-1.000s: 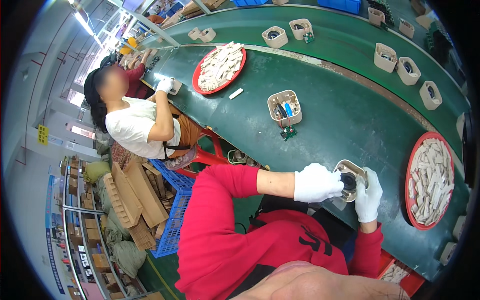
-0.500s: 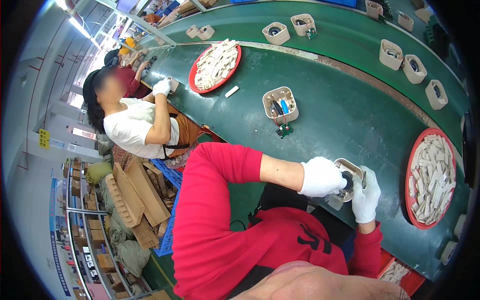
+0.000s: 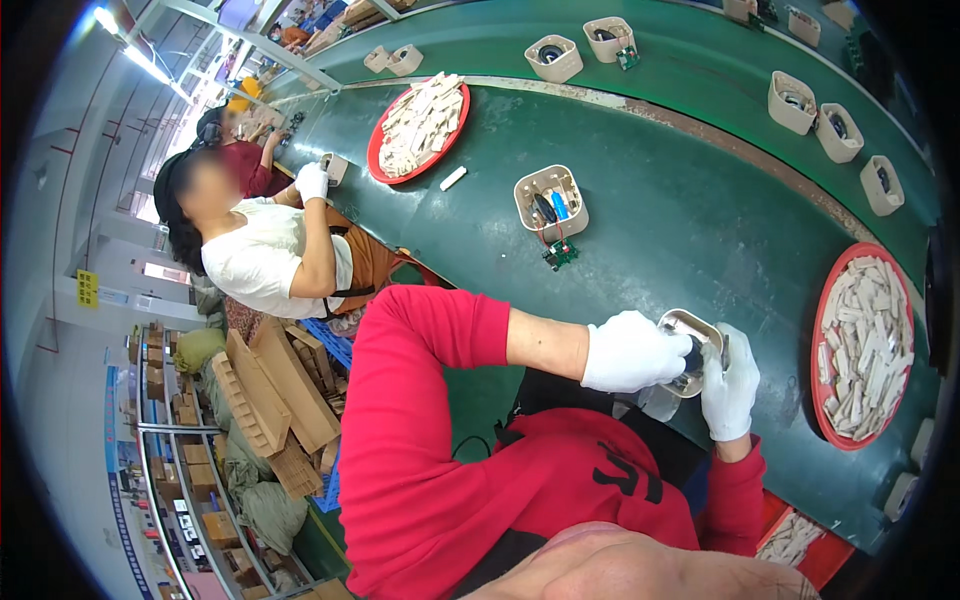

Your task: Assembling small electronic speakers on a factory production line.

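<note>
My left hand (image 3: 637, 352), in a white glove, has its fingers closed at the mouth of a cream plastic housing (image 3: 684, 318). A round black part (image 3: 694, 353) shows at its fingertips, partly inside the housing. On the other side, my white-gloved right hand (image 3: 731, 385) grips the housing wall, thumb near the opening. My fingers hide much of the inside. Below my left hand is a translucent piece (image 3: 657, 403), its kind unclear. Farther left on the green table (image 3: 640, 215) stands another open housing (image 3: 583, 217) with black and blue parts, a green circuit board (image 3: 561, 254) wired to it.
Red trays of pale strips lie at right (image 3: 818, 385) and far left (image 3: 374, 160). One loose strip (image 3: 453, 178) lies near the latter. More housings (image 3: 838, 146) stand along the far green belt (image 3: 690, 75). A co-worker (image 3: 265, 245) sits at left, beside cardboard (image 3: 285, 385) and shelving (image 3: 185, 480).
The round black part shows less now, more covered by my left hand. My right hand still grips the housing. The whole view has shifted slightly.
</note>
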